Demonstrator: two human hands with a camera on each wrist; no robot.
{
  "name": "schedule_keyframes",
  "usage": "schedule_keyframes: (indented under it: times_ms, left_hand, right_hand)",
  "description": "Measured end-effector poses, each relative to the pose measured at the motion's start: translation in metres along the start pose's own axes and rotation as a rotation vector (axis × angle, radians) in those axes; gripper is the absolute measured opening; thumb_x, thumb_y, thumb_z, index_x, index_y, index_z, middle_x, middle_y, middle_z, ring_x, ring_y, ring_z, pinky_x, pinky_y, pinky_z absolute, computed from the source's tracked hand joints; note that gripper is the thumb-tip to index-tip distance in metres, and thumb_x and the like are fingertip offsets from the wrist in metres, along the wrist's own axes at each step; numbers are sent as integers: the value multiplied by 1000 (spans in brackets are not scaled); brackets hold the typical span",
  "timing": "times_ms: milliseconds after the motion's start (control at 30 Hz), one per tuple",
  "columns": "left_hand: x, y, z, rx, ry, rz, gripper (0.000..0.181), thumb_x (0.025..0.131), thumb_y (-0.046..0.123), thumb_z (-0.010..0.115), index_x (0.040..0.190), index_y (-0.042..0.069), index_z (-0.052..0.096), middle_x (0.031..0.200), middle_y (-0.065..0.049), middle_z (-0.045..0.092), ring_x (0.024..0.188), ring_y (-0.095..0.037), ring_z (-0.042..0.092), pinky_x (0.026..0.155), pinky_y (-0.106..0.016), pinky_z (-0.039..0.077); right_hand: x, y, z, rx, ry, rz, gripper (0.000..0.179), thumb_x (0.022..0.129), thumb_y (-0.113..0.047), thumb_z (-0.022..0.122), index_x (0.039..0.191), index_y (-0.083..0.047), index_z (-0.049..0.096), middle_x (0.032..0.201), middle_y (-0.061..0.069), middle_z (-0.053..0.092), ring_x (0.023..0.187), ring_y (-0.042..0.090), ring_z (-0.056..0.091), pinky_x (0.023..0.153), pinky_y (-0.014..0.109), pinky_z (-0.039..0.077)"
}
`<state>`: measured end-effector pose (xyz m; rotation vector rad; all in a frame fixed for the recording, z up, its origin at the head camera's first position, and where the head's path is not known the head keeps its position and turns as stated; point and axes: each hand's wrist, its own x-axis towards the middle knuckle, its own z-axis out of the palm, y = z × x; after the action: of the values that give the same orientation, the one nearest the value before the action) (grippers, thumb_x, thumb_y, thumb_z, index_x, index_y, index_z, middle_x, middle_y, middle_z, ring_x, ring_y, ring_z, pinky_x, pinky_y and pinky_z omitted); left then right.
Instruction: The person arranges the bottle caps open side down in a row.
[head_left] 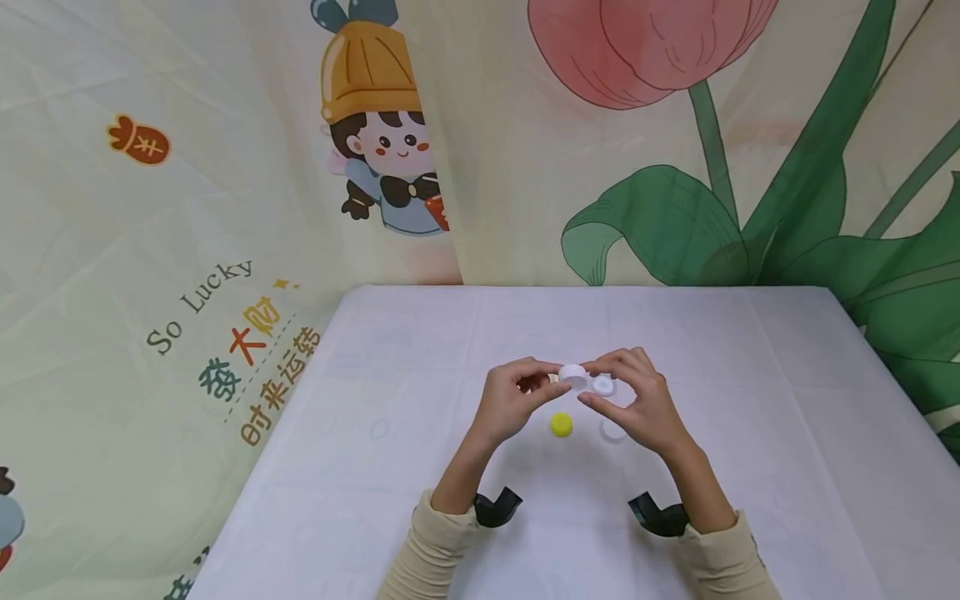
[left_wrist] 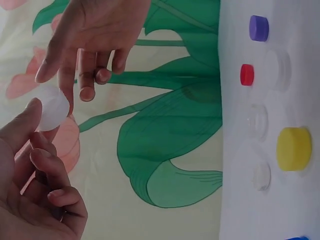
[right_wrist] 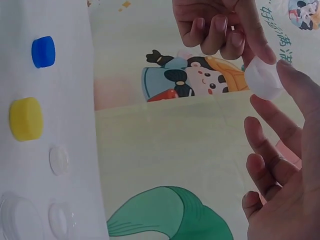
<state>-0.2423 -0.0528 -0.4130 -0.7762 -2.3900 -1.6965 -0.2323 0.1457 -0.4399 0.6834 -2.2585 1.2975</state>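
Note:
A small white bottle cap (head_left: 573,377) is held up over the table between both hands. My left hand (head_left: 513,396) pinches it between thumb and fingertips, as the left wrist view also shows. The right hand (head_left: 637,400) comes in from the other side. Its index fingertip is right at the cap's edge, while its thumb stands slightly below, with a small gap in the head view. In the right wrist view the cap (right_wrist: 263,80) looks pale and round, and the other right fingers spread loosely. Below the hands lies a yellow cap (head_left: 562,424).
More caps lie on the white tabletop (head_left: 375,500): purple (left_wrist: 259,28), red (left_wrist: 247,74), blue (right_wrist: 43,52) and several clear or white ones, including a clear cap (left_wrist: 257,121). The hands hide some of these in the head view. A printed curtain (head_left: 495,150) hangs behind the table.

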Motion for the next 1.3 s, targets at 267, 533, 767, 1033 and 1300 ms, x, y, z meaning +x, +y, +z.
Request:
schedule_keyframes:
  times_ms: [267, 533, 767, 1033, 1300]
  left_hand:
    - [2, -18, 1, 130, 48, 243, 23, 77, 22, 71, 96, 11, 71, 61, 4, 48, 55, -5, 41, 48, -21, 32]
    - [3, -18, 1, 176, 26, 379, 24, 71, 8, 74, 94, 3, 70, 60, -2, 49, 54, -10, 41, 48, -15, 28]
    - [2, -20, 1, 192, -4, 385, 23, 75, 16, 72, 97, 9, 71, 62, 4, 49, 55, -5, 41, 48, -15, 32]
    - [0, -21, 2, 181, -10, 398, 27, 76, 20, 72, 101, 10, 69, 64, 6, 51, 56, -3, 42, 48, -15, 35]
    - [-2, -21, 1, 195, -3, 344, 38, 72, 18, 75, 108, 7, 65, 64, 4, 52, 54, -8, 44, 49, -16, 36]
  right_hand:
    - [-3, 6, 1, 7, -33, 18, 19, 77, -11, 70, 96, -11, 69, 94, -3, 59, 90, 11, 41, 71, 27, 38]
    - [-3, 2, 1, 21, -35, 67, 15, 79, -16, 68, 94, -11, 69, 94, -5, 59, 91, 10, 42, 71, 29, 41]
    - [-5, 2, 4, 23, -33, 98, 13, 78, -13, 69, 91, -12, 70, 92, -4, 60, 90, 10, 43, 71, 28, 42]
    - [-3, -11, 2, 39, -26, 90, 16, 75, -3, 69, 91, -5, 68, 90, 5, 61, 87, 15, 43, 69, 25, 39]
    - [-5, 5, 5, 81, 33, 10, 25, 70, -9, 76, 93, -11, 69, 86, -4, 61, 81, 10, 44, 69, 24, 37]
